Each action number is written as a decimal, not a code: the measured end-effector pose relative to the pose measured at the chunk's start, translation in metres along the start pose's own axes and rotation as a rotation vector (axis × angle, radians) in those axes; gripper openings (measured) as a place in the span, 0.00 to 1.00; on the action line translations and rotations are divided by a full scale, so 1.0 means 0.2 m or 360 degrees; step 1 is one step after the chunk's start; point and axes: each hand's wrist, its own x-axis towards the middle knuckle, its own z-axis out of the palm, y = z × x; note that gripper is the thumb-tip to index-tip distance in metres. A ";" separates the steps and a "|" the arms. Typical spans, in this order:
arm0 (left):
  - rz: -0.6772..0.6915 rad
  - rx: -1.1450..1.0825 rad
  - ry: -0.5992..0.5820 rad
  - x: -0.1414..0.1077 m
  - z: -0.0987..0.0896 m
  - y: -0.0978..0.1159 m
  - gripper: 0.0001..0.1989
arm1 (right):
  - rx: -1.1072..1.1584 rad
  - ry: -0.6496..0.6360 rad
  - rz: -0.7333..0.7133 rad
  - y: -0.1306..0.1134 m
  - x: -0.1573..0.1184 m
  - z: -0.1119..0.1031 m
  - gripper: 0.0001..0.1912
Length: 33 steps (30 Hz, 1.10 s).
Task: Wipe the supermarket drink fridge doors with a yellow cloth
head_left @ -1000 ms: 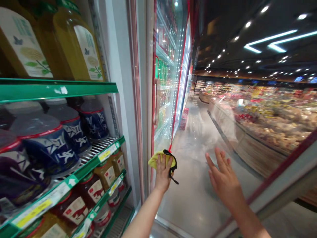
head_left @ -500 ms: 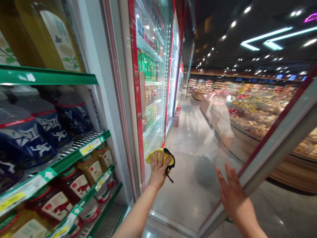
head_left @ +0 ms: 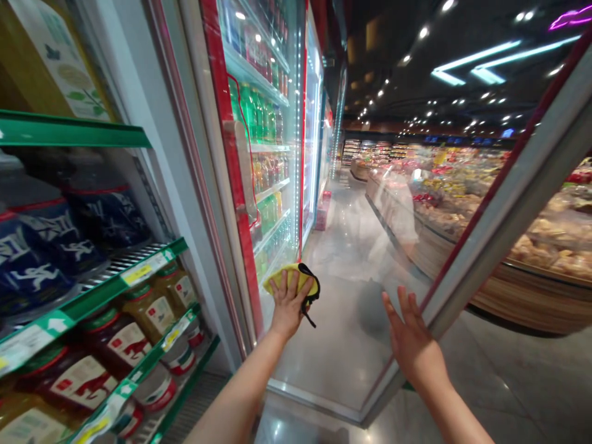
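A yellow cloth (head_left: 276, 281) with black trim and a dangling black cord lies flat against the glass door (head_left: 333, 345), low and left of its middle. Spread over the cloth, the fingers of my left hand (head_left: 287, 303) press it to the glass. My right hand (head_left: 412, 336) rests at the door's metal frame (head_left: 467, 265), fingers extended and holding nothing. Part of the cloth is hidden under my left hand.
At the left, green-edged shelves (head_left: 69, 132) hold bottles and jars (head_left: 129, 339). Beyond the glass stand lit drink coolers (head_left: 272, 117) with red frames. A curved wooden display counter (head_left: 531, 296) piled with packaged goods is at the right.
The view has shifted, so the shelves and door sit further left. My left hand and the cloth stay low on the glass, and my right hand remains by the frame.
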 end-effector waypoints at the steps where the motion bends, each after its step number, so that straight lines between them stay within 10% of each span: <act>1: -0.0049 0.0002 0.0017 0.00 -0.01 -0.01 0.39 | 0.0003 -0.0002 -0.0006 0.00 0.01 0.00 0.49; 8: -0.0295 -0.0001 0.0244 0.29 -0.05 0.28 0.39 | 0.0038 -0.0034 -0.0011 0.02 0.04 0.05 0.50; 13: 0.0128 0.0026 -0.0147 0.11 0.04 0.21 0.36 | 0.0084 -0.0038 -0.0018 0.05 0.05 0.06 0.50; 16: 0.0005 0.0021 -0.0148 0.05 0.03 0.13 0.35 | 0.0091 -0.0038 -0.0022 0.05 0.06 0.08 0.51; 20: -0.0312 -0.0069 0.0101 0.21 0.00 0.28 0.39 | 0.0093 -0.0023 -0.0002 0.05 0.08 0.11 0.52; 24: -0.0123 -0.0053 0.0007 0.27 0.06 0.45 0.41 | 0.0102 -0.0026 -0.0011 0.06 0.10 0.13 0.52; 28: 0.0247 0.0034 -0.0263 0.12 0.12 0.35 0.37 | 0.0135 -0.0055 -0.0025 0.10 0.11 0.15 0.52; 33: -0.0046 0.0079 -0.0149 0.17 0.10 0.39 0.37 | 0.0200 -0.0047 -0.0066 0.12 0.11 0.16 0.51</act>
